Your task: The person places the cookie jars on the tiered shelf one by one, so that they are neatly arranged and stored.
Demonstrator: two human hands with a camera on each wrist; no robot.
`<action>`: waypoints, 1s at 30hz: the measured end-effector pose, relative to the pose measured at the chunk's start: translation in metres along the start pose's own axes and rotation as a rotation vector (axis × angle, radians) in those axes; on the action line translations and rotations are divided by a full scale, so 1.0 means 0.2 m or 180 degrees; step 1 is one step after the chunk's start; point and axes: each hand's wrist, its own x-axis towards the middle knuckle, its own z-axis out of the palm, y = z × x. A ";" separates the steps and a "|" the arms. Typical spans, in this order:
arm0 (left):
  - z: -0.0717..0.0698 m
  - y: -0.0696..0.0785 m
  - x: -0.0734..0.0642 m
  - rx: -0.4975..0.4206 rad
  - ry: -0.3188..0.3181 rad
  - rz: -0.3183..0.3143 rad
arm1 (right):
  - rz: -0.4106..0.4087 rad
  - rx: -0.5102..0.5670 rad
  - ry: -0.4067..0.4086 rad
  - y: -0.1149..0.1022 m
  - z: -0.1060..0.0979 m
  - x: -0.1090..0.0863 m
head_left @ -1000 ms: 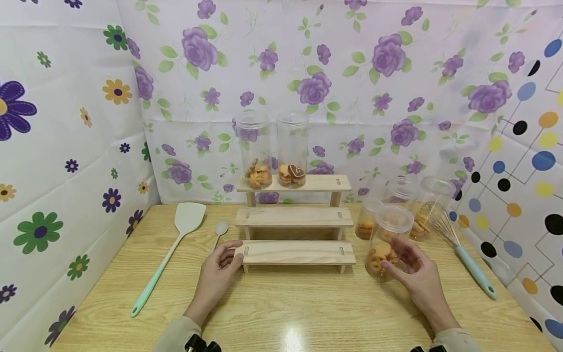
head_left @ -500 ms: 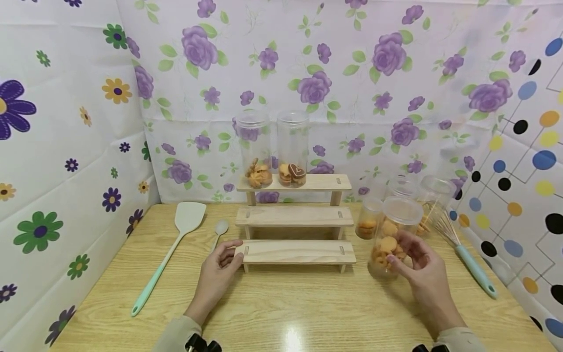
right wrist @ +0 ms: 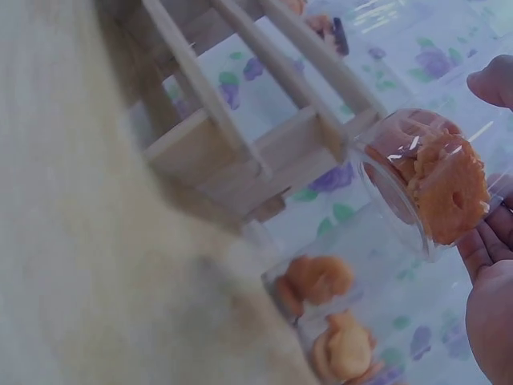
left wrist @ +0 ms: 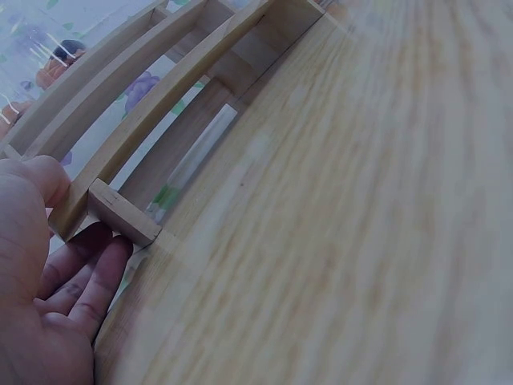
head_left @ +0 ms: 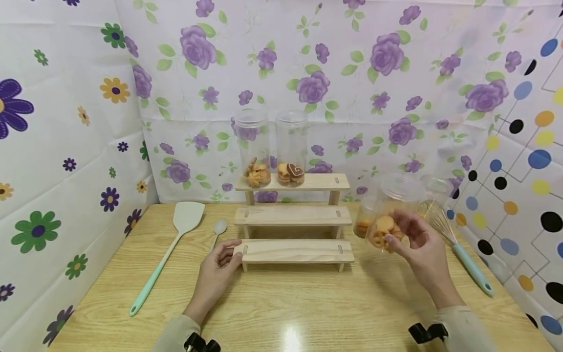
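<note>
A three-tier wooden display shelf (head_left: 298, 251) stands mid-table. My left hand (head_left: 216, 276) grips the left end of its lowest tier; in the left wrist view the thumb lies over the board and the fingers reach to its leg. My right hand (head_left: 424, 252) holds a clear, lidded jar (head_left: 401, 187) of cookies to the right of the shelf, thumb on one side, fingers on the other. In the right wrist view this jar (right wrist: 387, 207) hangs clear of the tabletop. Two tall cookie jars, a left one (head_left: 252, 142) and a right one (head_left: 292, 144), stand on the top tier.
Behind the held jar stand a small cookie jar (head_left: 361, 215) and a larger jar (head_left: 440, 188), partly hidden. A whisk (head_left: 471, 268) lies far right. On the left lie a spatula (head_left: 188, 218) and a spoon (head_left: 220, 226). Patterned cloth (head_left: 334, 44) walls the table.
The right hand has lifted the cookie jar off the table, moving it up and away from me. My left hand has stayed on the shelf's end.
</note>
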 end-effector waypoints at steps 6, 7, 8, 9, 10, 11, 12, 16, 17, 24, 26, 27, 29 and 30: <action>0.00 0.00 0.00 0.0017 0.0011 -0.0008 | -0.0042 -0.0024 -0.0057 -0.05 0.05 0.08; 0.00 0.00 0.00 0.0016 0.0008 -0.0008 | -0.0031 -0.0062 -0.0057 -0.06 0.05 0.09; 0.00 -0.01 0.00 0.0017 0.0005 -0.0006 | -0.0029 -0.0085 -0.0062 -0.06 0.06 0.10; -0.01 -0.01 0.00 0.0017 0.0006 -0.0001 | -0.0031 -0.0097 -0.0063 -0.07 0.07 0.12; -0.01 0.00 0.00 0.0019 0.0005 0.0003 | -0.0042 -0.0094 -0.0064 -0.07 0.07 0.13; -0.01 0.00 0.00 0.0020 0.0003 0.0006 | -0.0055 -0.0086 -0.0067 -0.08 0.08 0.15; -0.01 0.00 0.00 0.0022 0.0005 0.0010 | -0.0071 -0.0075 -0.0067 -0.08 0.09 0.17; -0.01 0.00 0.00 0.0018 0.0016 -0.0003 | -0.0086 -0.0009 -0.0028 -0.10 0.13 0.25; -0.01 0.00 0.00 0.0018 0.0012 -0.0006 | -0.0079 -0.0017 -0.0011 -0.10 0.14 0.27; 0.00 0.00 0.01 0.0041 -0.0001 -0.0008 | -0.0009 -0.0101 0.0027 -0.14 0.22 0.40; 0.00 0.00 0.01 0.0045 0.0002 -0.0008 | -0.0009 -0.0126 0.0041 -0.15 0.24 0.43; 0.00 0.00 0.01 0.0047 0.0002 -0.0010 | -0.0011 -0.0078 0.0048 -0.15 0.25 0.45; 0.00 0.00 0.01 0.0057 0.0009 -0.0013 | -0.0038 -0.0004 0.0060 -0.15 0.28 0.49; 0.00 0.00 0.01 0.0056 0.0012 -0.0016 | -0.0050 0.0004 0.0062 -0.15 0.29 0.50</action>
